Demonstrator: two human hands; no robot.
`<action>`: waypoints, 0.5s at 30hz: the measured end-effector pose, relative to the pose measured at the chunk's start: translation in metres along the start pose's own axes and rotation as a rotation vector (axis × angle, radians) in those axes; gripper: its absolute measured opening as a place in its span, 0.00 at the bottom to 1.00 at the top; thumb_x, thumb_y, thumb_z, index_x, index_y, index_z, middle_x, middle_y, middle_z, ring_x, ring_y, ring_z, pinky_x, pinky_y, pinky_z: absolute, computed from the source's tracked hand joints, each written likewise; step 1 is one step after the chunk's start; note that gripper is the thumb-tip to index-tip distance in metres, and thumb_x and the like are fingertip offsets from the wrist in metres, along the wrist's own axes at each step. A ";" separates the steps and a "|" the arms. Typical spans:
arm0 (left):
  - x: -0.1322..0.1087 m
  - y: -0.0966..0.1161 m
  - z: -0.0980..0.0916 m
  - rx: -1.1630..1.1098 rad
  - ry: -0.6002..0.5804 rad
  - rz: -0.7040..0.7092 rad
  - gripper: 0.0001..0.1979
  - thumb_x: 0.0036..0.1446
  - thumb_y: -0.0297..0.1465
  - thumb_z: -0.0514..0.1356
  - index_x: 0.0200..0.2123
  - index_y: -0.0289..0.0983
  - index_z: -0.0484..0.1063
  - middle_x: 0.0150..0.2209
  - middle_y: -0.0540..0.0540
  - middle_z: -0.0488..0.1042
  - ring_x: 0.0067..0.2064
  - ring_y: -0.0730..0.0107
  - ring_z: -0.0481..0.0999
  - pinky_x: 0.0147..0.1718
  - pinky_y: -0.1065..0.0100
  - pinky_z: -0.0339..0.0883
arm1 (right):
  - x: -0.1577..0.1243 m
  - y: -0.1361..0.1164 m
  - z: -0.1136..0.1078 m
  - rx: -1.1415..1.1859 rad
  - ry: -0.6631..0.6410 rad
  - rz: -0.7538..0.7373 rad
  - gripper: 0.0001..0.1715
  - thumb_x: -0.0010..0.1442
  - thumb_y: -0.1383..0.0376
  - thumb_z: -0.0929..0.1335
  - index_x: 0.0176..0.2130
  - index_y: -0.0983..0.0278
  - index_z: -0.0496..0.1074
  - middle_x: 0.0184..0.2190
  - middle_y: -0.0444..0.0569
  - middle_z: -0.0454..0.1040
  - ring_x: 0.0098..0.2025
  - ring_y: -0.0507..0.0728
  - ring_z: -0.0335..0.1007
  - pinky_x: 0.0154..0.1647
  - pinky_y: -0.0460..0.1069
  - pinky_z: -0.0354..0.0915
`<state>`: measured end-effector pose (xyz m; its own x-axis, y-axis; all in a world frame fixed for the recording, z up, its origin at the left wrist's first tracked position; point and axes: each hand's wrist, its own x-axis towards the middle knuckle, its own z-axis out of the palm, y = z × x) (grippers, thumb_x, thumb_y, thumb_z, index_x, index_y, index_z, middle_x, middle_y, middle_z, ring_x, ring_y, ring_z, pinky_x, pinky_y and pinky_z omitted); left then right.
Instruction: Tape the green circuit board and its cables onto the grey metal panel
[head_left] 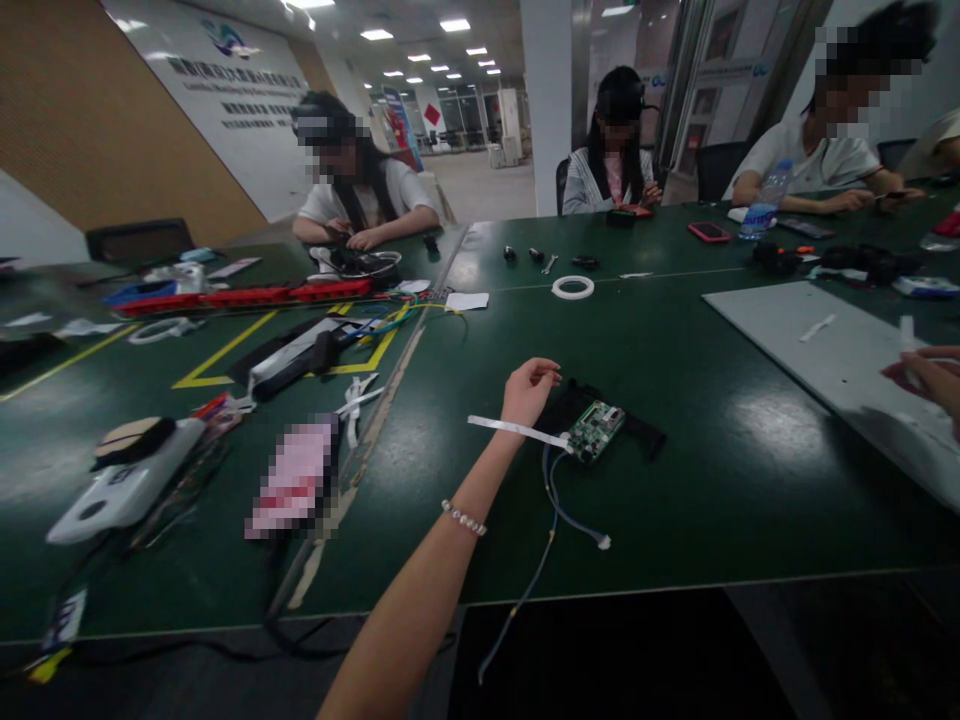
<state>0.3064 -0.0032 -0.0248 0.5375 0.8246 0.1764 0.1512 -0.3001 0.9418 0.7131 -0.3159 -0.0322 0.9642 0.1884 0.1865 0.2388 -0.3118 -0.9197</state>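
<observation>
My left hand [529, 388] reaches forward over the table, its fingers curled in and thumb and fingertips close together. Whatever they may hold is too small or hidden to make out. Just right of the hand, a green circuit board [596, 432] sits tilted against a black bracket-like part [637, 432]. From the board's left edge a white strip [491, 425] runs leftward across my wrist. Thin grey cables [556, 505] hang from the board, one trailing over the table's front edge. My right hand does not show; the hand at the right edge appears to be a co-worker's.
The co-worker's hand [934, 378] holds a white strip above a pale board [780, 320]. Ahead lies a white tape ring [572, 288]. Left are a pink pouch [296, 475], a white device [127, 485] and a red power strip [255, 296]. Several people sit opposite.
</observation>
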 end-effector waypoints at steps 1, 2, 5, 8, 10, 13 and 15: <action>0.000 0.000 0.001 0.006 -0.004 0.008 0.07 0.53 0.24 0.55 0.34 0.35 0.73 0.30 0.47 0.76 0.33 0.71 0.76 0.37 0.67 0.70 | -0.011 -0.014 0.009 0.149 -0.016 -0.006 0.07 0.45 0.70 0.73 0.28 0.61 0.74 0.27 0.51 0.74 0.27 0.55 0.71 0.32 0.52 0.65; -0.001 0.000 0.001 0.014 -0.008 0.019 0.08 0.52 0.24 0.55 0.34 0.35 0.73 0.30 0.47 0.76 0.32 0.71 0.76 0.37 0.67 0.70 | -0.023 -0.029 0.020 0.247 -0.084 0.008 0.07 0.45 0.70 0.73 0.28 0.62 0.73 0.28 0.51 0.74 0.28 0.54 0.71 0.34 0.52 0.66; -0.001 -0.001 0.002 0.036 -0.018 0.055 0.08 0.53 0.24 0.55 0.35 0.35 0.72 0.30 0.47 0.75 0.32 0.71 0.76 0.37 0.67 0.69 | -0.067 -0.078 0.060 0.421 -0.453 0.103 0.08 0.46 0.66 0.74 0.30 0.63 0.74 0.29 0.47 0.71 0.27 0.50 0.68 0.33 0.48 0.68; -0.001 -0.002 0.001 0.041 -0.021 0.085 0.08 0.53 0.25 0.54 0.35 0.35 0.72 0.30 0.47 0.75 0.32 0.71 0.75 0.36 0.68 0.69 | -0.124 -0.122 0.104 0.630 -0.848 0.211 0.11 0.48 0.60 0.74 0.31 0.61 0.72 0.25 0.40 0.65 0.22 0.44 0.58 0.27 0.43 0.64; -0.002 0.000 0.001 0.058 -0.015 0.111 0.09 0.53 0.24 0.54 0.35 0.35 0.72 0.30 0.48 0.75 0.32 0.71 0.75 0.36 0.68 0.69 | -0.164 -0.145 0.130 0.665 -0.997 0.191 0.12 0.48 0.59 0.74 0.32 0.61 0.73 0.23 0.38 0.64 0.21 0.43 0.56 0.26 0.42 0.63; -0.006 0.004 0.001 0.124 0.011 0.155 0.09 0.52 0.23 0.55 0.34 0.35 0.73 0.30 0.48 0.76 0.33 0.71 0.75 0.36 0.69 0.68 | -0.214 -0.166 0.162 0.596 -1.126 0.094 0.11 0.50 0.57 0.73 0.32 0.60 0.74 0.24 0.41 0.67 0.24 0.46 0.61 0.26 0.44 0.63; -0.008 0.007 0.001 0.146 0.020 0.170 0.08 0.52 0.23 0.55 0.34 0.35 0.73 0.31 0.48 0.76 0.32 0.72 0.74 0.35 0.69 0.67 | -0.236 -0.173 0.178 0.518 -1.185 0.023 0.10 0.51 0.58 0.73 0.31 0.61 0.74 0.24 0.43 0.69 0.25 0.48 0.63 0.25 0.45 0.62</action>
<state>0.3043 -0.0124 -0.0198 0.5493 0.7651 0.3359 0.1792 -0.5005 0.8470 0.4236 -0.1407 0.0210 0.2152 0.9766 -0.0047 -0.1054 0.0184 -0.9943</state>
